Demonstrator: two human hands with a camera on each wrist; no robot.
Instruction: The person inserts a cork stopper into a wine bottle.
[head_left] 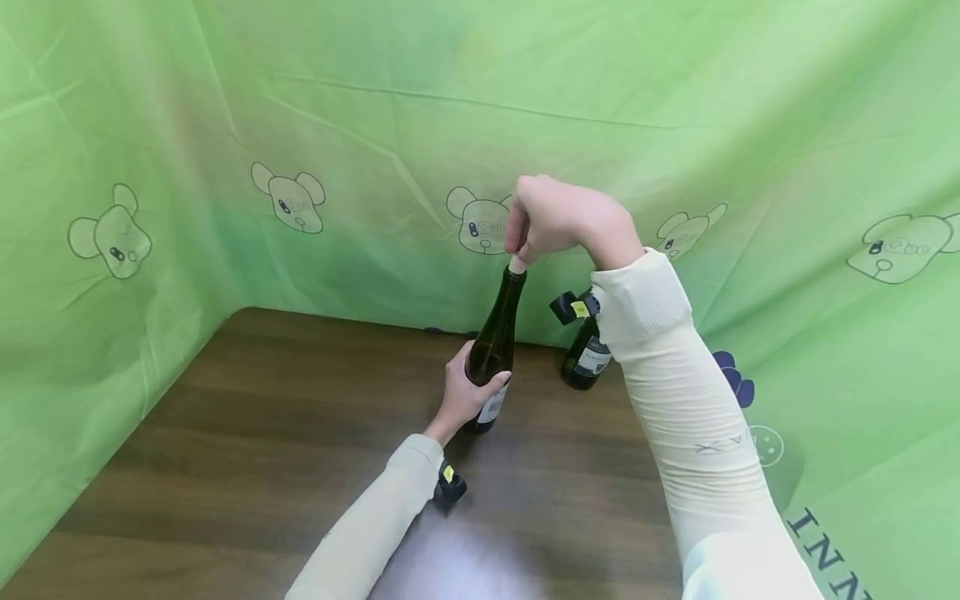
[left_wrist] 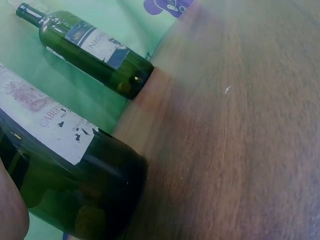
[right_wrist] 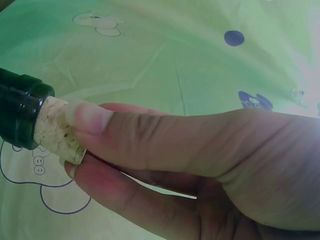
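A dark green wine bottle (head_left: 501, 325) stands on the wooden table, gripped round its body by my left hand (head_left: 463, 392). Its white label (left_wrist: 45, 117) shows low on the body in the left wrist view. At the bottle's mouth, my right hand (head_left: 562, 218) pinches a cork (right_wrist: 57, 130) between thumb and fingers. Part of the cork stands out above the glass rim (right_wrist: 37, 112); how deep the rest sits is hidden. In the head view only a small pale piece of the cork shows under the fingertips.
A second green wine bottle (head_left: 587, 362) with a label stands at the right, near the table's back edge, partly behind the right wrist's camera (head_left: 573, 307). Green cloth (head_left: 360, 125) printed with bear heads hangs round the brown wooden table (head_left: 247, 433).
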